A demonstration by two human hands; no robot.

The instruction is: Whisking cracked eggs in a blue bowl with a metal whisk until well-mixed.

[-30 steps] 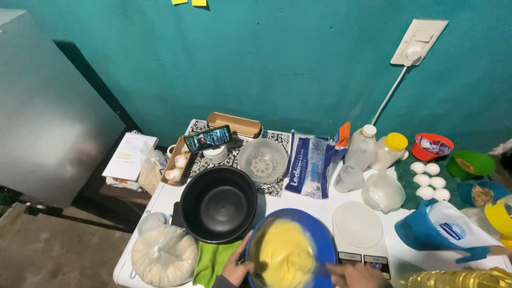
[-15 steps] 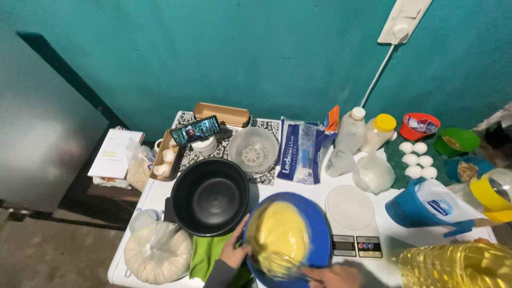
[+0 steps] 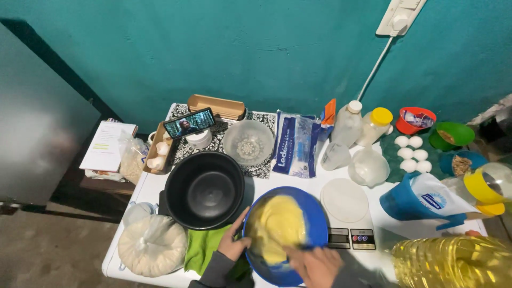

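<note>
Blue bowl (image 3: 314,213) of yellow batter (image 3: 277,226) sits at the table's near edge, tilted toward the person; left hand (image 3: 233,246) grips its left rim, fingers curled; right hand (image 3: 314,264) closed on something inside, low right; black pot (image 3: 204,189) just left.

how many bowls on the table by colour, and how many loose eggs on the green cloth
blue bowl, with yellow batter, both hands at it: 1
black bowl: 1
clear bowl: 1
red bowl: 1
green bowl: 1
small blue bowl: 1
bowls total: 6
loose white eggs: 5
total: 11
</note>
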